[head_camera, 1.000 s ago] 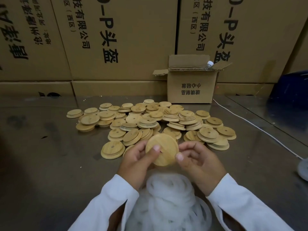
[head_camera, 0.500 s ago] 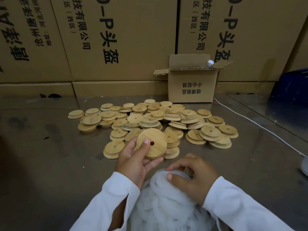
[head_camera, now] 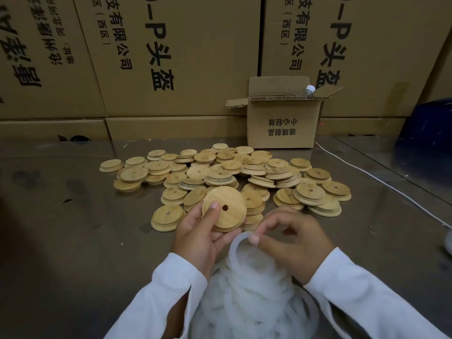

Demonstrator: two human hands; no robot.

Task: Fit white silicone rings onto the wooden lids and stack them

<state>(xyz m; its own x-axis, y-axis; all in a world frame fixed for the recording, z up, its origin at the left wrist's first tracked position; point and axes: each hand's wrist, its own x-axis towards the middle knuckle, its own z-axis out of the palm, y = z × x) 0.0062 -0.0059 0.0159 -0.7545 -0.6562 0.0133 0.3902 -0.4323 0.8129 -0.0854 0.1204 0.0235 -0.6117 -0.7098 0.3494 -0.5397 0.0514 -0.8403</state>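
Ring pile (head_camera: 256,304) cut off below

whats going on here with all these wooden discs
A person in white sleeves is fitting seals. The left hand holds a round wooden lid with a small hole, and the right hand pinches a white silicone ring above the heap of rings. The ring is not on the lid yet. Loose wooden lids lie piled behind.

Tan, grain-streaked wooden lids (head_camera: 220,172); translucent white silicone rings (head_camera: 249,307); white sleeves (head_camera: 156,302); brown black-printed cartons (head_camera: 195,45) across top; grey table (head_camera: 61,241).
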